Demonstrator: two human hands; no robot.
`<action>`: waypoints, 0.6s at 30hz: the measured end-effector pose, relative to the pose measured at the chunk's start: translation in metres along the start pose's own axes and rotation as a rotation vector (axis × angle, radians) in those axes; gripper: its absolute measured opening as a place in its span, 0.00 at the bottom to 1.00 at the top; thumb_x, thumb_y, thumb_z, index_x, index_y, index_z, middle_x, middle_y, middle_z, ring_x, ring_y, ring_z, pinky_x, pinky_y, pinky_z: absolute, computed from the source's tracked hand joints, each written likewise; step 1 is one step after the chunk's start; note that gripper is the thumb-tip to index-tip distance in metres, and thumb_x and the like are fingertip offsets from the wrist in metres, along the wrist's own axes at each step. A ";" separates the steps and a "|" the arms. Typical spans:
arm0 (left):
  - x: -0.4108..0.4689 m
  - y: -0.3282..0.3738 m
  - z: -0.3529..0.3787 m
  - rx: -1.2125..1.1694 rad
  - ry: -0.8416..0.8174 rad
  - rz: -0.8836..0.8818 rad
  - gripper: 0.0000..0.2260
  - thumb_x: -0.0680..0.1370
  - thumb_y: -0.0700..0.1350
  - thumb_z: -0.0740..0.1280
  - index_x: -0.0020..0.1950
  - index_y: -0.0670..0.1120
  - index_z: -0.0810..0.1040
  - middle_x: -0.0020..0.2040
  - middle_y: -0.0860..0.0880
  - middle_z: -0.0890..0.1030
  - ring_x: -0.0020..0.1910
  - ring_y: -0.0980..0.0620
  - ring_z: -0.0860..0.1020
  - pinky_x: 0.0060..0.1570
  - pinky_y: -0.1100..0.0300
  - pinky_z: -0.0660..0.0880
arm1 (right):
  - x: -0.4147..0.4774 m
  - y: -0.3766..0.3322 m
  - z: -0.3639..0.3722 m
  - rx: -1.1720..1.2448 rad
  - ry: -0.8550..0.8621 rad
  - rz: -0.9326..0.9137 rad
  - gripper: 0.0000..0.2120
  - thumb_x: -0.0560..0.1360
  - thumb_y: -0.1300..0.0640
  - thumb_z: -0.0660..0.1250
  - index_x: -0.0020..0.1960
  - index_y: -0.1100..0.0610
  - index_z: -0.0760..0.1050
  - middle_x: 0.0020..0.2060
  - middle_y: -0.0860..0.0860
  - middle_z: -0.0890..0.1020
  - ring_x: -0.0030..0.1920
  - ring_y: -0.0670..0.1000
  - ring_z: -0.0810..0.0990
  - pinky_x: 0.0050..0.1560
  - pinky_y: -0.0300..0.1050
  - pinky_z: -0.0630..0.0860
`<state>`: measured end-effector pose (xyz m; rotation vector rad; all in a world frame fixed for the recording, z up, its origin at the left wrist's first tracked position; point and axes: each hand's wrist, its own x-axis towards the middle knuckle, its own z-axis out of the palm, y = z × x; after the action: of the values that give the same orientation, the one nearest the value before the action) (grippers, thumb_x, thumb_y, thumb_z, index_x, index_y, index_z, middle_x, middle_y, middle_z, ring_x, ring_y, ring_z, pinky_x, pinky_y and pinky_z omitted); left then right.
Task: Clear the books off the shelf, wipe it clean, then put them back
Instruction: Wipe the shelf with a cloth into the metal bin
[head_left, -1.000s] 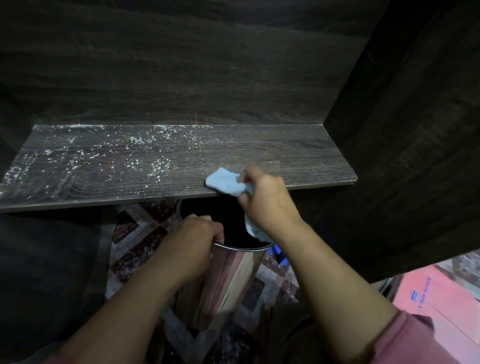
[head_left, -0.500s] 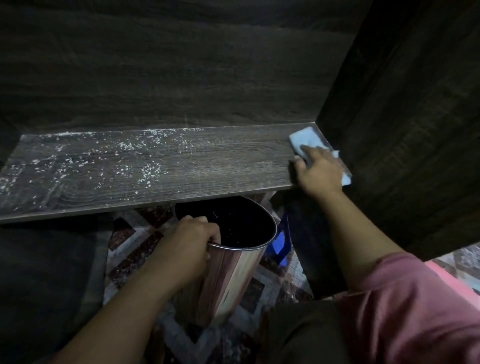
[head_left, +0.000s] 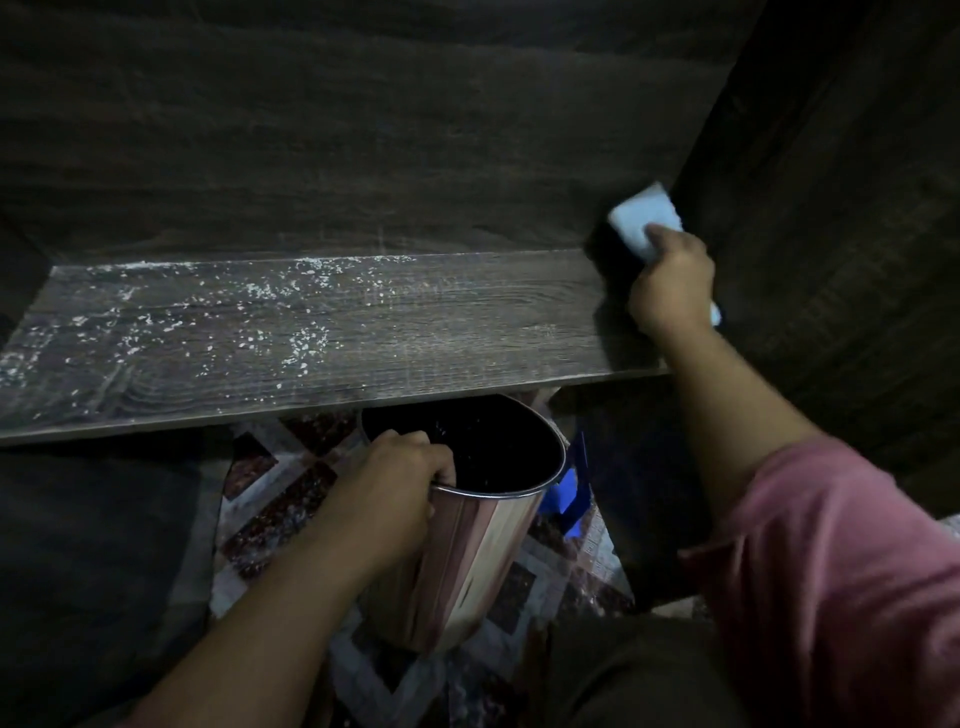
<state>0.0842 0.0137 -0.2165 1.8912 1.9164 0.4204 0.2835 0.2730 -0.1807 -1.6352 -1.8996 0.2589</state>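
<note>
The right hand (head_left: 672, 286) is at the shelf's back right corner, fingers curled over a pale blue cloth (head_left: 641, 221). It holds the cloth against the spot where the back panel (head_left: 363, 130) meets the right side panel (head_left: 831, 208), and a bit of cloth pokes out below the palm. The hand is tight against the side panel, and all the free room lies to its left along the board. The shelf (head_left: 415, 322) is bare dark wood near the hand. White specks (head_left: 306, 343) lie over its middle and left stretch, thickest toward the back edge and the left end. The left hand (head_left: 395, 483) is below the front edge, fingers hooked over the near rim of a shiny metal bin (head_left: 467, 561). It grips the bin tilted, with the far rim tucked just under the front edge. A blue object (head_left: 569, 488) sits just beside the bin's right side, above patterned floor tiles (head_left: 270, 509). A pink sleeve (head_left: 841, 571) covers the right upper arm.
</note>
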 end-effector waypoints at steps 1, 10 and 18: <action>0.000 -0.001 0.000 0.002 0.003 -0.002 0.11 0.68 0.36 0.70 0.42 0.52 0.78 0.39 0.56 0.71 0.45 0.52 0.70 0.46 0.54 0.71 | 0.009 0.012 0.001 -0.070 -0.121 0.046 0.27 0.74 0.67 0.60 0.73 0.57 0.67 0.70 0.62 0.67 0.70 0.62 0.66 0.73 0.49 0.60; -0.004 -0.005 -0.006 -0.003 0.028 -0.048 0.11 0.70 0.36 0.69 0.45 0.52 0.78 0.39 0.57 0.68 0.48 0.53 0.69 0.48 0.55 0.71 | -0.030 -0.066 0.058 -0.166 -0.367 -0.091 0.29 0.73 0.59 0.63 0.74 0.54 0.65 0.69 0.62 0.69 0.70 0.62 0.65 0.71 0.49 0.60; -0.007 -0.006 -0.010 -0.024 0.051 -0.047 0.12 0.69 0.36 0.69 0.44 0.53 0.77 0.38 0.56 0.69 0.46 0.53 0.68 0.47 0.56 0.70 | -0.050 -0.114 0.060 0.189 -0.115 -0.185 0.26 0.75 0.66 0.57 0.72 0.57 0.69 0.65 0.61 0.74 0.66 0.61 0.71 0.67 0.47 0.63</action>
<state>0.0745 0.0075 -0.2104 1.8330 1.9757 0.4785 0.1577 0.2153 -0.1848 -1.3366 -2.0298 0.4489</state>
